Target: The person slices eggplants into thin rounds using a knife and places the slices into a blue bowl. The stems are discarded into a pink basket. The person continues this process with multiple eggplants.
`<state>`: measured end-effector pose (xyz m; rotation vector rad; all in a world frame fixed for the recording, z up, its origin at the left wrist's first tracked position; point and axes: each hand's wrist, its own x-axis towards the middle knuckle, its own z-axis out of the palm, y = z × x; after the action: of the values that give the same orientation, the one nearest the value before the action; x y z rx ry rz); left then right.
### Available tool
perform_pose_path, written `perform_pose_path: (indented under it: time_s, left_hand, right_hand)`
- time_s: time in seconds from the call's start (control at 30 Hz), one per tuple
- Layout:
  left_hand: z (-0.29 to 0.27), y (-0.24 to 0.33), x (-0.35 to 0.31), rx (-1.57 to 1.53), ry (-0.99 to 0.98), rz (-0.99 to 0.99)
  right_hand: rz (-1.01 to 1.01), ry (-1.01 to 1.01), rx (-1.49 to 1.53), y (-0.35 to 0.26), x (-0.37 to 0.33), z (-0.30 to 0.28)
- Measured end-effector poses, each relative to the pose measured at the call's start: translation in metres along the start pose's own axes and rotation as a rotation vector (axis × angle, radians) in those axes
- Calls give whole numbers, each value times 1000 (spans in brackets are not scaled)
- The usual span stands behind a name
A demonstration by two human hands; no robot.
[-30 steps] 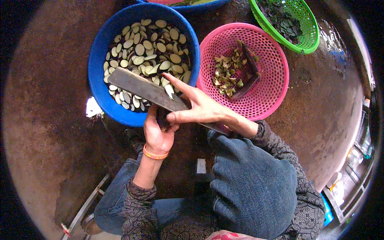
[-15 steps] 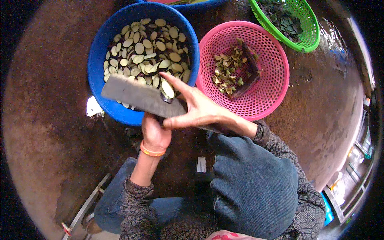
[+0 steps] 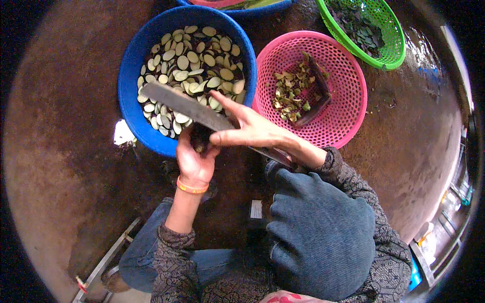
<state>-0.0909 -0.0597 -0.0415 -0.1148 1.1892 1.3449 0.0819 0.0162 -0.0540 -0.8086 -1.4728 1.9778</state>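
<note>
Over the near side of a blue tub (image 3: pixel 125 103), my right hand (image 3: pixel 255 130) is closed around a large knife (image 3: pixel 187 106), its long grey blade slanting up and left. The index finger stretches past the far side of the blade, and the thumb presses near a dark eggplant (image 3: pixel 202 135). My left hand (image 3: pixel 196 164), with an orange band on its wrist, grips that eggplant from below, close under the blade. Much of the eggplant is hidden by the knife and fingers. Pale oval eggplant slices (image 3: pixel 189 63) with dark rims fill much of the tub.
A pink perforated basket (image 3: pixel 348 108) at the right holds pale trimmings (image 3: pixel 288 96) and a long dark eggplant (image 3: pixel 318 91). Beyond it stands a green basket (image 3: pixel 394 48) of dark leaves. Another blue tub (image 3: pixel 252 11) shows at the far edge. My denim-covered knee (image 3: pixel 323 227) is below.
The knife blade now shows a narrower side. The pale slice that was beside the blade is gone from there. My left hand has shifted slightly, baring more of the eggplant's near end.
</note>
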Motion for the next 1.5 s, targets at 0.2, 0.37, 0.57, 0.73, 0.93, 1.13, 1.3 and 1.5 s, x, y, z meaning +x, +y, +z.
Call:
perform_pose_path:
  time_s: [0.2,0.37,0.57,0.73,0.93,1.13,1.3,1.5]
  left_hand:
    - [-10,-7,22,38,-517,210]
    - [-14,-19,11,278,-352,336]
    - [6,-13,-12,205,-300,76]
    - [17,-3,-14,64,-156,-158]
    - [6,-8,24,-72,-520,7]
    - [-16,-14,26,240,-581,335]
    - [-2,-20,7,482,-245,340]
    - [19,-17,-12,303,11,-33]
  right_hand:
    - [-99,-130,-95,1,-11,10]
    - [-130,-69,-61,8,-2,10]
    - [13,-56,-77,14,1,2]
    - [-3,9,82,13,-2,0]
    - [-116,-72,-97,3,-14,5]
    - [-116,-80,-114,0,-14,9]
    - [-122,-11,-68,8,-8,5]
    - [72,-21,94,14,-7,1]
